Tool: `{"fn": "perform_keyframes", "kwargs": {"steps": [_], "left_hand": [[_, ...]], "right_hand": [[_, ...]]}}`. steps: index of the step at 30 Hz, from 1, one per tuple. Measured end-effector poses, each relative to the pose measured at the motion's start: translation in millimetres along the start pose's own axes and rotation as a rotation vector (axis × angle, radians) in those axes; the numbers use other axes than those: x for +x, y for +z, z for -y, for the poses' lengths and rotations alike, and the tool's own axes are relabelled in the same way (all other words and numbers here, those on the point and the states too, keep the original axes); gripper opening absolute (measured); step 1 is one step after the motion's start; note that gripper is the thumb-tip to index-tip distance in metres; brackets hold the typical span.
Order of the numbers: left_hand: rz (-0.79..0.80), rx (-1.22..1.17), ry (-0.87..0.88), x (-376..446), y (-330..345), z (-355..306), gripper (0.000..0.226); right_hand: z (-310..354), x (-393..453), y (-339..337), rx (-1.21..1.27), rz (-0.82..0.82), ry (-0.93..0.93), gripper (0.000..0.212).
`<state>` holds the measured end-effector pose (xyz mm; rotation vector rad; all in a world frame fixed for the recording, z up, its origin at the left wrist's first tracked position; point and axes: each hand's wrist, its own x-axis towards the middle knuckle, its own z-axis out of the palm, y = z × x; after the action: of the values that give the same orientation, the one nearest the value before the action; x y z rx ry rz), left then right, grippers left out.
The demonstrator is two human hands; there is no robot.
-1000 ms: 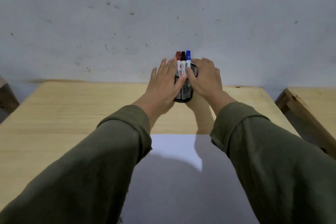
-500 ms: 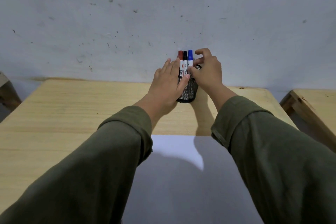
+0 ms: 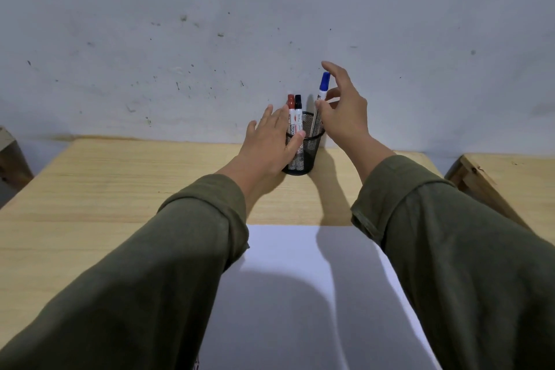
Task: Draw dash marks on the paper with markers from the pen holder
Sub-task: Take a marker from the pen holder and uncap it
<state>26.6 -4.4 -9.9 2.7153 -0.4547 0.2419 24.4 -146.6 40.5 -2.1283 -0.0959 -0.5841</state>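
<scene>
A black mesh pen holder stands at the far edge of the wooden table, against the wall. A red-capped marker and a black-capped marker stand upright in it. My left hand wraps the holder's left side, thumb on its front. My right hand pinches the blue-capped marker with thumb and fingers; the marker is raised, its lower end still inside the holder's rim. A white sheet of paper lies on the near part of the table between my forearms, partly in shadow.
The light wooden table runs to a grey speckled wall. Another wooden table edge stands to the right, and a piece of wooden furniture shows at the far left.
My right hand has taken the blue marker and lifted it up and to the right, partly out of the holder. My left hand stays on the holder.
</scene>
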Motion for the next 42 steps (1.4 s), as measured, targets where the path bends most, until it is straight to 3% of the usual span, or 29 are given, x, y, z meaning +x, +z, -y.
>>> {"fn": "perform_keyframes", "kwargs": {"steps": [10, 16, 22, 32, 37, 42], "left_hand": [[0.097, -0.002, -0.116, -8, -24, -19, 0.069], [-0.007, -0.15, -0.077, -20, -45, -29, 0.051], [-0.201, -0.452, -0.025, -44, -85, -45, 0.043], [-0.15, -0.791, -0.102, -120, -115, -33, 0.025], [-0.142, -0.923, -0.253, -151, -120, -21, 0.007], [-0.334, -1.093, -0.476, -168, -134, -5, 0.024]], "right_hand": [[31, -4, -32, 0.127, -0.144, 0.017, 0.054], [47, -23, -47, 0.217, -0.148, 0.06, 0.056], [52, -60, -46, 0.281, 0.027, 0.127, 0.053], [80, -126, -46, 0.301, 0.26, 0.085, 0.04], [107, -152, -50, 0.294, 0.397, 0.097, 0.047], [130, -166, -58, 0.277, 0.499, 0.145, 0.044]]}}
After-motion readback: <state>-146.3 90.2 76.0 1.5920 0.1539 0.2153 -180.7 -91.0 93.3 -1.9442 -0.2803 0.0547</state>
